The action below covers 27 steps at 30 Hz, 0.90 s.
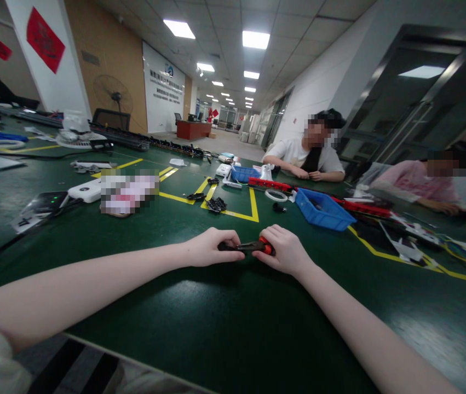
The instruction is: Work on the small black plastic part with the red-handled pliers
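Over the green table point(224, 328), my left hand point(216, 246) is closed on a small black part point(226, 247). My right hand point(282, 248) wraps round the red and black handles of a tool point(266, 246), which looks like pliers. The tool's metal jaws point left and meet the black part between my hands. Fingers hide much of both things. Beyond my hands, several small black pieces point(216, 205) lie by the yellow tape.
Ahead to the right are a blue bin point(323, 209), a white ring point(276, 195) and red strips point(269, 184). A phone point(130, 195) and white device point(88, 189) lie left. Two people sit across the table at the right.
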Available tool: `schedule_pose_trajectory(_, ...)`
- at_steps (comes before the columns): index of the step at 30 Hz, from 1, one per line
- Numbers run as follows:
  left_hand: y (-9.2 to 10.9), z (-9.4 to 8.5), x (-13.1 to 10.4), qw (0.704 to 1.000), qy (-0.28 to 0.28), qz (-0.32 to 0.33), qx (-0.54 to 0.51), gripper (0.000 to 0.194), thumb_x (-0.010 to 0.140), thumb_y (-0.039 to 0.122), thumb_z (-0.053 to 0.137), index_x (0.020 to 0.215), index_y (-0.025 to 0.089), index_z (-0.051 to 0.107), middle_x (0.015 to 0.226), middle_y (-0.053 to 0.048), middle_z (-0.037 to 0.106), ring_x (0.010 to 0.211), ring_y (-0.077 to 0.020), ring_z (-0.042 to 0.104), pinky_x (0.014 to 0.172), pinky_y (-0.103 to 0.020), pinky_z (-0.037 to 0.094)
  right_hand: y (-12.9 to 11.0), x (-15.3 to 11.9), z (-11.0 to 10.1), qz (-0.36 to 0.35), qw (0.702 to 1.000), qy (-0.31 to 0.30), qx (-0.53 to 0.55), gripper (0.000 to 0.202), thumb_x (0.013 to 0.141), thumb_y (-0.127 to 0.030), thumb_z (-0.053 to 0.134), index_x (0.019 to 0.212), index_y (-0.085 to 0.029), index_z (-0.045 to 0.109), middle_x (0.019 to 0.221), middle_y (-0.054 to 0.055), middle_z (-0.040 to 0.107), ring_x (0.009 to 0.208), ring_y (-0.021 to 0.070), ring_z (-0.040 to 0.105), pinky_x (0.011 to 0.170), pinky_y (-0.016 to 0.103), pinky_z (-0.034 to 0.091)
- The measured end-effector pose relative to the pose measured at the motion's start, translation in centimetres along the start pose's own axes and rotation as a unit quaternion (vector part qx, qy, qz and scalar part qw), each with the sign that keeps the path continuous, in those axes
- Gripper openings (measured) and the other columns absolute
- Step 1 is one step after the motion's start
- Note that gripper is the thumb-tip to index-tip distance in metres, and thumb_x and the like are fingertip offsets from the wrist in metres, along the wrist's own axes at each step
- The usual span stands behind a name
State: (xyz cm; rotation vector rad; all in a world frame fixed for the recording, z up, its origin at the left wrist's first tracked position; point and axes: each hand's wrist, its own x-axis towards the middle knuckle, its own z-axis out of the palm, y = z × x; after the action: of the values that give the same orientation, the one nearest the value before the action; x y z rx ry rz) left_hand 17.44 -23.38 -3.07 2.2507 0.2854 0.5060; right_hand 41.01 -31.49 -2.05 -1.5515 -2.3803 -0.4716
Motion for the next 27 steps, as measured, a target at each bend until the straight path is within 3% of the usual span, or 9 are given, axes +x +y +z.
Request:
schedule_pose_trajectory(10,-0.12,0.0,0.01,0.999,0.037,0.013,0.033,0.03,0.082,0.043,0.063,0.094,0.017,0.056,0.081,0.0,0.062,0.071,-0.013,0.056,0.063,-0.022,0.04,0.13,-0.13,0.33,-0.01,0.999,0.03,-0.005,0.036,0.087,-0.053,0.048,0.079,-0.018,0.052,0.08,0.007,0.055,0.071,0.0176,0.048,0.063,0.03,0.036)
schedule_pose_trajectory(27,0.36,0.07,-0.3,0.978,0.082,-0.019,0.192,0.031,0.081,0.05,0.062,0.093,0.023,0.053,0.083,0.003,0.065,0.07,-0.0146,0.061,0.06,-0.022,0.037,0.17,0.17,0.58,0.013,1.0,-0.011,0.014,0.033,0.088,-0.05,0.047,0.074,-0.02,0.047,0.07,0.003,0.053,0.063,0.0152,0.046,0.059,0.028,0.032)
